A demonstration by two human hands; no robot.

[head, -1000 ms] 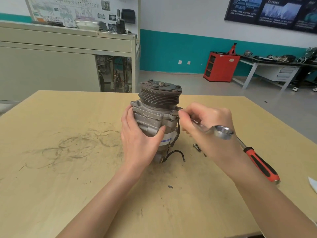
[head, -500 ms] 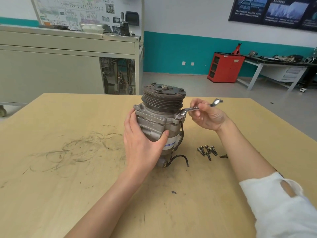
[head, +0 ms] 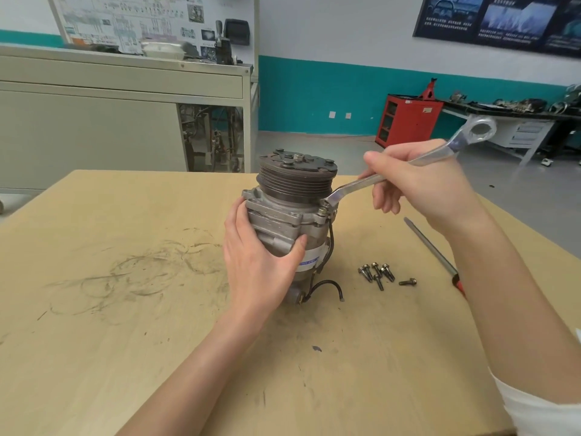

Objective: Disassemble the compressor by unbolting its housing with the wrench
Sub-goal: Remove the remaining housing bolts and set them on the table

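Observation:
A grey metal compressor with a dark ribbed pulley on top stands upright on the wooden table. My left hand wraps around the near side of its housing. My right hand grips the middle of a silver wrench. The wrench's lower end sits on a bolt at the housing's right flange, and its ring end points up to the right.
Several removed bolts lie on the table right of the compressor. A screwdriver with a red handle lies farther right, partly under my right forearm. A black wire trails from the compressor's base. A beige cabinet stands behind the table.
My right hand has swung the wrench's free end from near me, away and up to the right, around the flange bolt. My left hand has kept its hold on the housing.

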